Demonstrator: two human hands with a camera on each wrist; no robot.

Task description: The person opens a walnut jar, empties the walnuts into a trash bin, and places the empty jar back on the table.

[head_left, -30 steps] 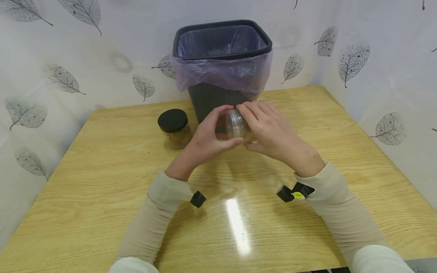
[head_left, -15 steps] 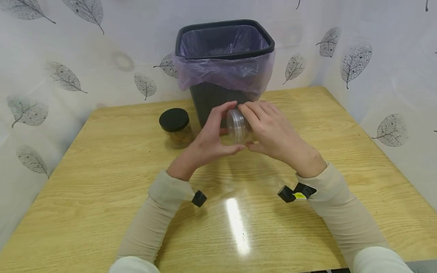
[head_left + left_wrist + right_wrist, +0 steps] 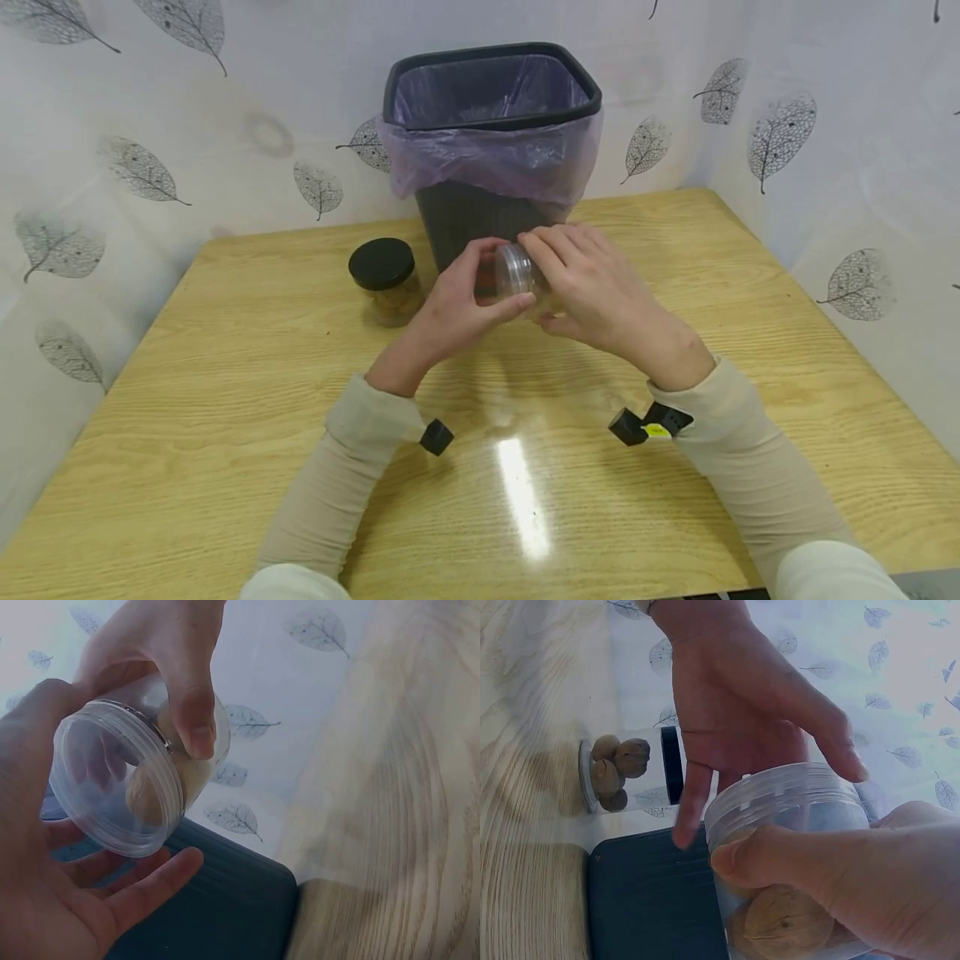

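Note:
A clear plastic jar (image 3: 832,825) of walnuts (image 3: 787,922) is held on its side above the table, its transparent lid (image 3: 112,780) facing left in the head view. My right hand (image 3: 600,287) grips the jar's body, thumb along the near side. Around the lid's rim curls my left hand (image 3: 453,308), with thumb and index finger at the edge and the other fingers spread, as the left wrist view shows. Left of the hands stands a second jar (image 3: 393,300), upright, with a black lid (image 3: 382,262); walnuts show inside it in the right wrist view.
A dark bin (image 3: 480,221) with a purple liner bag (image 3: 495,158) stands behind the hands at the table's back edge. The wooden table (image 3: 225,400) runs up to a leaf-print curtain (image 3: 247,83). A black device (image 3: 648,423) sits on the right wrist.
My left fingers and thumb spread wider about the lid half a second ago, then drew in on it again. The right hand keeps its hold; the second jar and bin stay put.

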